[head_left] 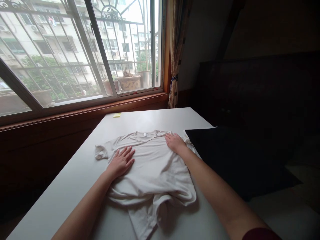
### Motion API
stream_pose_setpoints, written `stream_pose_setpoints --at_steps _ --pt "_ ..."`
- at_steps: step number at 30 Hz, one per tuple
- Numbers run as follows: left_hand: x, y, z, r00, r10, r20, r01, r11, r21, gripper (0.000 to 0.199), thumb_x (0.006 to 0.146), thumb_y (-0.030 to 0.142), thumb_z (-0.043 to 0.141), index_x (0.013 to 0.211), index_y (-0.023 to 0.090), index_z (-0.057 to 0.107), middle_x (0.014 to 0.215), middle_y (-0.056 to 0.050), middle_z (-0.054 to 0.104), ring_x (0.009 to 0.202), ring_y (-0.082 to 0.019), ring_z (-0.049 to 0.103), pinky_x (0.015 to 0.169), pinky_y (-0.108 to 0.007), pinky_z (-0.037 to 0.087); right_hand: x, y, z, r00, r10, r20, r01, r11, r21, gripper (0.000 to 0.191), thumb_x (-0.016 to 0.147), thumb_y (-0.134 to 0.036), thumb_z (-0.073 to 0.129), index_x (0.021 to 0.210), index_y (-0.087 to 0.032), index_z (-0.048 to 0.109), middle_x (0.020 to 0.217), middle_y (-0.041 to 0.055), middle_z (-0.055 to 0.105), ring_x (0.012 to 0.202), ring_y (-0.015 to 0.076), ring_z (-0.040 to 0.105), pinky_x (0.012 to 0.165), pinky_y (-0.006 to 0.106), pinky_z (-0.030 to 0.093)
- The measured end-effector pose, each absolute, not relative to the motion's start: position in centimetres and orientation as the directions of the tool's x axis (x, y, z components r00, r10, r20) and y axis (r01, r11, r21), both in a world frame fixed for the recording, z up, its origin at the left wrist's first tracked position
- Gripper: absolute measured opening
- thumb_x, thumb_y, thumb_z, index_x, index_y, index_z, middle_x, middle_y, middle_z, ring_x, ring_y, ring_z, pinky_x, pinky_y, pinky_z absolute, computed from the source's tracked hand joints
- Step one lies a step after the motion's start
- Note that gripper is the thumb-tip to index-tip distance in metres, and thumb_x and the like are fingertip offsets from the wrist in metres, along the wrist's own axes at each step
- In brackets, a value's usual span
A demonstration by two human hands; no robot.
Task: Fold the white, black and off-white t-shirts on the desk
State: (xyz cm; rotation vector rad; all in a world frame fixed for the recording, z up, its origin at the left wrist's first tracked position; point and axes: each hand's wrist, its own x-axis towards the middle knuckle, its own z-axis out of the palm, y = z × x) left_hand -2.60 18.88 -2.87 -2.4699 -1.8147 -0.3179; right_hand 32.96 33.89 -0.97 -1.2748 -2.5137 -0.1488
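A pale, off-white T-shirt (150, 166) lies spread on the white table (75, 173), its neckline with a small label toward the window. The lower part is rumpled, with its hem bunched and a fold trailing toward me. My left hand (121, 161) rests flat on the left side of the chest, fingers spread. Near the right shoulder, my right hand (175, 142) lies on the fabric with its fingers extended. The left sleeve sticks out with a crumpled end; the right sleeve is partly hidden behind my right hand and forearm.
A black cloth or sheet (235, 160) lies at the table's right edge. A yellow paper note (116, 115) is at the far left corner. Beyond the table are a barred window (120, 56) and a tied curtain (175, 56).
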Motion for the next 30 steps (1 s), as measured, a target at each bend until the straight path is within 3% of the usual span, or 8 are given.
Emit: stream_pose_setpoints --at_steps 5,9,14,16,19,23,26,30 --pt "-3.1 21.3 -2.4 0.308 0.938 0.156 0.944 -0.322 0.073 0.055 0.107 0.051 0.035 0.16 0.034 0.038 0.17 -0.003 0.03 0.158 -0.028 0.025 0.126 -0.058 0.019 30.9 30.4 1.0 -0.561 0.703 0.437 0.751 0.654 -0.089 0.033 0.099 -0.015 0.052 0.127 -0.017 0.069 0.14 0.0151 0.064 0.135 0.0279 0.054 0.119 0.048 0.036" --pt "-3.7 22.6 -2.4 0.332 0.925 0.185 0.932 -0.352 0.087 0.053 0.106 0.05 0.038 0.156 0.032 0.044 0.167 -0.005 0.038 0.155 -0.028 0.031 0.125 -0.058 0.023 29.6 23.7 2.5 -0.605 0.484 0.633 0.402 0.871 -0.282 0.016 0.101 -0.021 0.056 0.108 -0.02 0.071 0.111 0.0105 0.07 0.107 0.0236 0.062 0.099 0.041 0.052" --pt "-4.0 22.5 -1.5 0.335 0.854 0.399 0.91 -0.403 0.099 0.043 0.104 0.036 0.046 0.144 0.024 0.057 0.149 -0.01 0.059 0.141 -0.027 0.049 0.119 -0.051 0.037 30.7 16.0 2.1 -0.794 0.289 0.535 0.138 0.942 -0.305 0.022 0.094 -0.044 0.072 0.102 -0.024 0.071 0.102 0.0063 0.071 0.091 0.0222 0.061 0.084 0.038 0.054" --pt "-3.7 21.5 -0.7 0.309 0.819 0.484 0.904 -0.41 0.117 0.036 0.105 0.031 0.043 0.134 0.021 0.062 0.137 -0.012 0.065 0.131 -0.026 0.055 0.115 -0.048 0.043 31.8 14.5 1.1 -0.804 0.312 0.506 0.196 0.943 -0.269 0.032 0.087 -0.046 0.079 0.109 -0.024 0.07 0.108 0.0072 0.071 0.097 0.0258 0.062 0.089 0.042 0.053" --pt "-2.3 18.6 0.8 0.283 0.756 0.59 0.87 -0.461 0.173 0.024 0.105 0.028 0.045 0.111 0.022 0.068 0.113 -0.01 0.069 0.11 -0.025 0.061 0.101 -0.043 0.051 33.3 13.7 0.1 -0.757 0.411 0.508 0.305 0.91 -0.281 0.031 0.083 -0.026 0.078 0.113 -0.025 0.069 0.113 0.0081 0.071 0.102 0.0265 0.062 0.091 0.042 0.052" --pt "0.8 13.2 2.5 0.498 0.716 0.489 0.728 -0.652 0.214 0.017 0.102 0.027 0.054 0.09 0.024 0.066 0.091 -0.005 0.066 0.088 -0.021 0.061 0.081 -0.036 0.053 34.3 14.0 0.4 -0.659 0.489 0.572 0.308 0.869 -0.388 0.016 0.089 -0.011 0.066 0.097 -0.025 0.07 0.099 0.0061 0.071 0.092 0.0225 0.064 0.085 0.037 0.054" --pt "2.9 9.6 2.9 0.636 0.701 0.323 0.671 -0.709 0.217 0.01 0.096 0.035 0.067 0.102 0.027 0.068 0.096 -0.005 0.068 0.089 -0.023 0.061 0.082 -0.039 0.055 34.6 14.4 1.2 -0.557 0.56 0.613 0.242 0.816 -0.525 0.015 0.092 -0.013 0.064 0.098 -0.025 0.07 0.098 0.0058 0.069 0.093 0.0222 0.065 0.083 0.037 0.056" --pt "3.5 7.5 1.6 0.606 0.748 0.27 0.725 -0.659 0.199 0.039 0.093 0.03 0.071 0.132 0.029 0.061 0.114 -0.009 0.07 0.1 -0.027 0.062 0.087 -0.045 0.058 35.2 14.5 2.1 -0.442 0.675 0.59 0.123 0.697 -0.706 0.01 0.096 -0.02 0.064 0.101 -0.026 0.071 0.099 0.0058 0.07 0.094 0.0221 0.068 0.083 0.036 0.058"
